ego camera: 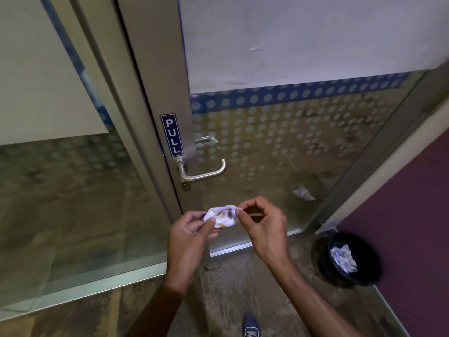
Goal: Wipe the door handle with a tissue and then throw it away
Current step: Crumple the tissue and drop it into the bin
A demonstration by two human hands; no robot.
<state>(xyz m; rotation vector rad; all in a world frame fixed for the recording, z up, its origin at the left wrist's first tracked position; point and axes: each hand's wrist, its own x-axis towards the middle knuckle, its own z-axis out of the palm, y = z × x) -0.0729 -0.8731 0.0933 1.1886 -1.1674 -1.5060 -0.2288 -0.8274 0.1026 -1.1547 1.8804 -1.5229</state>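
A silver lever door handle (202, 171) sits on the metal-framed glass door, just under a blue PULL sign (172, 135). Below it I hold a small white tissue (222, 216) with brown stains, stretched between both hands. My left hand (190, 233) pinches its left end and my right hand (261, 221) pinches its right end. The tissue hangs a short way below the handle and does not touch it.
A black bin (352, 259) with crumpled tissue inside stands on the floor at the right, against a purple wall (401, 215). Another crumpled tissue (303, 193) shows through the glass. A fixed glass panel (73, 190) fills the left. My blue shoe (251, 325) is at the bottom.
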